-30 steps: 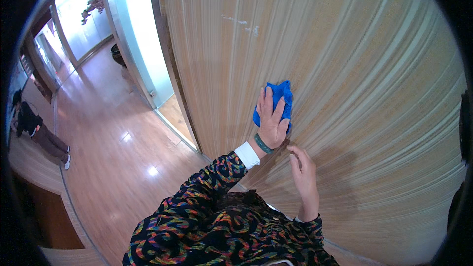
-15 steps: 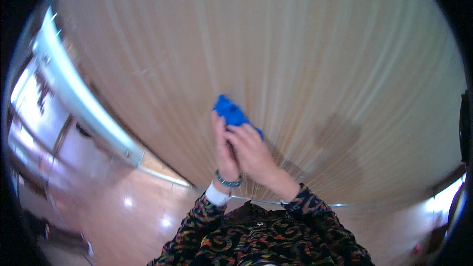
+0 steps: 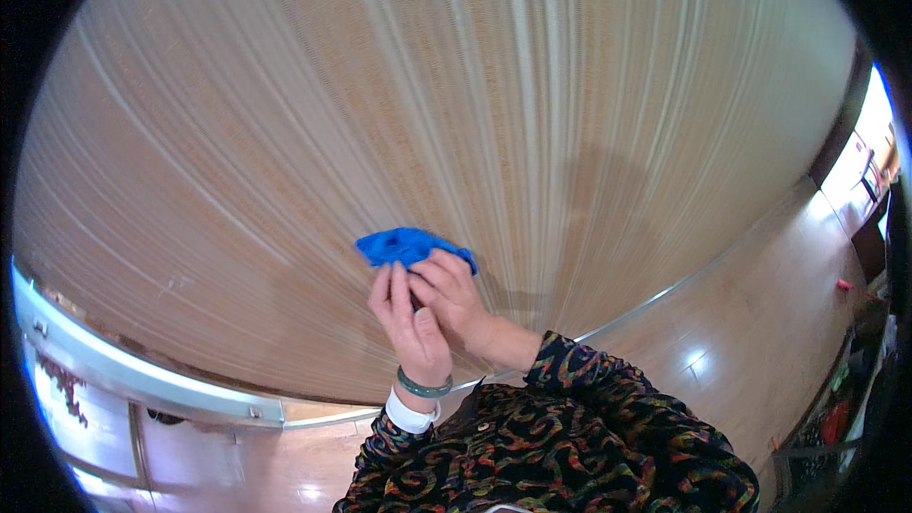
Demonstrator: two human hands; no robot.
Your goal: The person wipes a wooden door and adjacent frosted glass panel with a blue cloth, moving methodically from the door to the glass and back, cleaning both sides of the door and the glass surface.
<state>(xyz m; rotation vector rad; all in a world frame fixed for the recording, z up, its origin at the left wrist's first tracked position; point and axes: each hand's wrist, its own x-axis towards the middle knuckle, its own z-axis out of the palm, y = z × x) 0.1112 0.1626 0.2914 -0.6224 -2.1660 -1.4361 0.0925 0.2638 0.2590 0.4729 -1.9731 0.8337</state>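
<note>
A crumpled blue cloth [image 3: 404, 245] is held up in front of a striped beige surface. My right hand [image 3: 452, 293] has its bent fingers closed on the cloth's right part and lower edge. Close beside it, my left hand [image 3: 408, 318] pinches the lower edge with its fingertips; part of that grip is hidden. A green bangle [image 3: 424, 386] and a white band [image 3: 410, 413] circle my left wrist. Both forearms wear dark sleeves with a colourful swirl pattern.
The broad striped surface [image 3: 456, 85] spreads across most of the view. At lower left runs a pale frame [image 3: 142, 378]. Shiny tan floor [image 3: 703, 370] shows beyond the surface's lower edge, with a dark container [image 3: 825, 451] of mixed items at lower right.
The view has turned, so more floor shows at right and the pale frame sits lower at left. The blue cloth lies more level, and my hands have shifted slightly left and down in view.
</note>
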